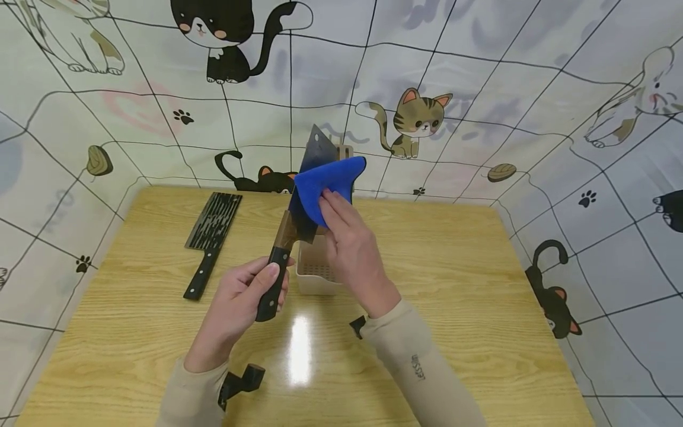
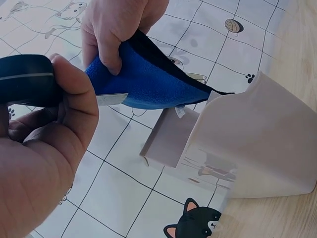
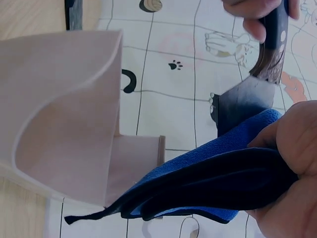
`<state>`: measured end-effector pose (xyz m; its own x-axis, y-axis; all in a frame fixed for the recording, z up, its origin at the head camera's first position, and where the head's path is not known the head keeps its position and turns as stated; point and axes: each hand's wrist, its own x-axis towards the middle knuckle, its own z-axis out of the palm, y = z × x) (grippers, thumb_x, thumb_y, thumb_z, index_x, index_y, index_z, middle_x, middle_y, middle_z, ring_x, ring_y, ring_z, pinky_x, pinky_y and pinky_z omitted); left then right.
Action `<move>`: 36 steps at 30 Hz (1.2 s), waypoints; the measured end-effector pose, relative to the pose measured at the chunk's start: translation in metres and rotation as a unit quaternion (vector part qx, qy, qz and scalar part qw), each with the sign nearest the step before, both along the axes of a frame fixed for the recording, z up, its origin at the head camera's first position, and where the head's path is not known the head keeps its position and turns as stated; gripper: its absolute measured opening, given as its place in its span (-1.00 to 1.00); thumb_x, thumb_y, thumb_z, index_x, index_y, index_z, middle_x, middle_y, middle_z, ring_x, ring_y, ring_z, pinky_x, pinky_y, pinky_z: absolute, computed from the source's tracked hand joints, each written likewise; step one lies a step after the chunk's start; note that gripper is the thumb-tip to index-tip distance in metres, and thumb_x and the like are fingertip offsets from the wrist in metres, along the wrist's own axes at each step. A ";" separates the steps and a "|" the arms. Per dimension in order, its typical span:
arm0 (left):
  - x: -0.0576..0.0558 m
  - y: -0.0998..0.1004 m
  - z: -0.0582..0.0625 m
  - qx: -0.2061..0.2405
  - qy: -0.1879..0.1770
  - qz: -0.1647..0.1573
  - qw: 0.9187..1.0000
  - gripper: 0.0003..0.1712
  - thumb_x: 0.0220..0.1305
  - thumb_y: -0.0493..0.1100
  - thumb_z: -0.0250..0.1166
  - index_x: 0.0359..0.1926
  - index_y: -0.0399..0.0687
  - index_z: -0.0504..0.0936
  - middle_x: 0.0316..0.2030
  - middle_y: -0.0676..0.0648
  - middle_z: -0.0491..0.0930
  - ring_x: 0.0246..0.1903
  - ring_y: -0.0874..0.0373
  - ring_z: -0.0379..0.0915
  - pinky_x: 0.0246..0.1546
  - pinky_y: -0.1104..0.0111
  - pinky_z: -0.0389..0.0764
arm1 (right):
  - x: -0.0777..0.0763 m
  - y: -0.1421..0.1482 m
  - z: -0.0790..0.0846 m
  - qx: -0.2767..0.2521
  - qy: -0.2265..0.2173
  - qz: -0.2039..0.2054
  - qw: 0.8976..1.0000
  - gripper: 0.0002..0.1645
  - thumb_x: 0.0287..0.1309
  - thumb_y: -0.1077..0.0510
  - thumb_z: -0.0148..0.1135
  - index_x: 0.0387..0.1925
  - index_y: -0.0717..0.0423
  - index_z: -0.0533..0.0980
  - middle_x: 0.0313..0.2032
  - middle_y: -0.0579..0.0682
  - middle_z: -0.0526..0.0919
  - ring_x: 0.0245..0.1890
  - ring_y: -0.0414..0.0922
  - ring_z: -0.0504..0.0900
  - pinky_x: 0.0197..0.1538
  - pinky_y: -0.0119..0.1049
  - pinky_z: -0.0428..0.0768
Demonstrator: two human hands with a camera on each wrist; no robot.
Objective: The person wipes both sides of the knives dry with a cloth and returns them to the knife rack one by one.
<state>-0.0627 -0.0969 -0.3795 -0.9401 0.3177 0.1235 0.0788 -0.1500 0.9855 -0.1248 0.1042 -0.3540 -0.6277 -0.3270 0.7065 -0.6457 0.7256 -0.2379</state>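
Observation:
My left hand (image 1: pixel 240 296) grips the black handle of a cleaver (image 1: pixel 304 225), with the thumb laid along it. The broad dark blade points up and away, tilted a little to the right. A blue cloth (image 1: pixel 325 181) with a dark edge is folded over the middle of the blade. My right hand (image 1: pixel 354 249) holds the cloth against the blade, fingers on top; in the right wrist view the cloth (image 3: pixel 198 163) bunches between thumb and fingers. The cloth hides part of the blade.
Behind the cleaver stands a beige knife holder (image 1: pixel 318 286) with a perforated bottom. A second cleaver (image 1: pixel 205 252), black-handled with a patterned blade, lies on the wooden table (image 1: pixel 443 284) to the left. Cat-patterned sheeting (image 1: pixel 480 124) lines the back and sides.

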 end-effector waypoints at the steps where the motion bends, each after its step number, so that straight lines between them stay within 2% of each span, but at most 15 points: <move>1: 0.000 0.000 0.000 0.000 0.001 0.000 1.000 -0.57 0.52 -0.13 -0.02 0.05 -0.50 0.49 -0.42 -0.14 0.51 -0.52 0.15 0.48 -0.46 0.32 0.61 | -0.001 0.001 0.001 -0.006 0.001 -0.002 1.000 -0.58 0.24 0.46 0.01 0.11 0.34 0.52 0.15 0.20 0.56 0.21 0.07 0.51 0.30 -0.21 0.38; 6: 0.001 0.000 0.000 0.000 0.009 -0.005 1.000 -0.57 0.53 -0.14 -0.03 0.05 -0.50 0.49 -0.42 -0.15 0.51 -0.52 0.13 0.48 -0.46 0.31 0.61 | -0.004 0.003 0.002 -0.018 0.005 -0.007 1.000 -0.57 0.20 0.47 0.01 0.10 0.34 0.53 0.15 0.19 0.56 0.21 0.07 0.51 0.30 -0.22 0.38; 10: 0.002 0.000 -0.001 0.003 0.015 -0.007 1.000 -0.57 0.54 -0.15 -0.05 0.05 -0.52 0.48 -0.42 -0.14 0.51 -0.52 0.13 0.48 -0.47 0.31 0.61 | 0.000 0.003 0.000 -0.007 0.006 -0.006 1.000 -0.60 0.26 0.44 0.04 0.11 0.33 0.53 0.14 0.19 0.57 0.20 0.07 0.52 0.30 -0.23 0.38; 14: 0.001 0.000 -0.001 0.012 0.014 -0.008 1.000 -0.55 0.54 -0.16 -0.06 0.06 -0.57 0.45 -0.41 -0.13 0.51 -0.52 0.15 0.47 -0.48 0.32 0.60 | 0.007 0.002 -0.003 0.005 0.000 -0.003 1.000 -0.61 0.29 0.42 0.05 0.12 0.32 0.52 0.15 0.18 0.57 0.21 0.05 0.51 0.29 -0.23 0.38; 19: 0.001 0.001 -0.001 0.015 0.009 0.001 1.000 -0.54 0.54 -0.13 -0.05 0.06 -0.53 0.47 -0.41 -0.12 0.50 -0.52 0.17 0.47 -0.49 0.31 0.60 | 0.016 -0.001 -0.006 0.014 -0.005 0.005 1.000 -0.58 0.25 0.44 0.07 0.14 0.32 0.52 0.16 0.18 0.56 0.22 0.07 0.50 0.28 -0.20 0.39; 26: 0.000 0.001 -0.002 0.035 0.013 0.000 0.999 -0.53 0.55 -0.14 -0.07 0.08 -0.57 0.44 -0.39 -0.12 0.50 -0.52 0.16 0.46 -0.49 0.31 0.60 | 0.030 -0.006 -0.010 0.003 -0.032 0.018 0.999 -0.57 0.27 0.40 0.07 0.16 0.28 0.50 0.20 0.14 0.53 0.26 0.02 0.46 0.31 -0.22 0.35; 36: -0.001 0.001 -0.003 0.042 0.018 -0.003 0.999 -0.57 0.54 -0.15 -0.07 0.06 -0.51 0.47 -0.40 -0.09 0.50 -0.52 0.16 0.46 -0.51 0.32 0.58 | 0.042 -0.010 -0.014 -0.009 -0.040 0.025 0.999 -0.55 0.25 0.40 0.06 0.18 0.29 0.48 0.22 0.15 0.51 0.28 0.02 0.44 0.33 -0.20 0.33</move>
<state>-0.0636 -0.0964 -0.3822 -0.9326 0.3109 0.1835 0.1126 -0.2323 0.9661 -0.0826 0.0946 -0.3681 -0.6660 -0.3469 0.6604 -0.6590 0.6885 -0.3029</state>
